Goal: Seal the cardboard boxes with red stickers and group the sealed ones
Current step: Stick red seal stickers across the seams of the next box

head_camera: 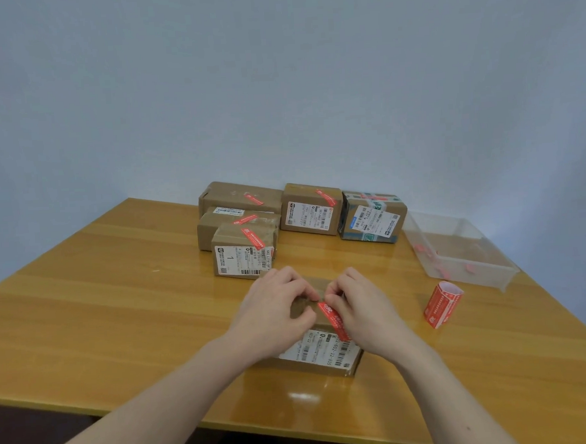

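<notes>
Low in the centre of the frame a cardboard box lies on the wooden table, both hands on its top. The left hand is curled, fingertips pressing the flap; the right hand pinches the upper end of a red sticker running down across the box. Behind, mid-frame, five stickered boxes are grouped together. At right stand a sticker roll and a clear plastic tray

Red sticker lies slanted across nearest cardboard box
</notes>
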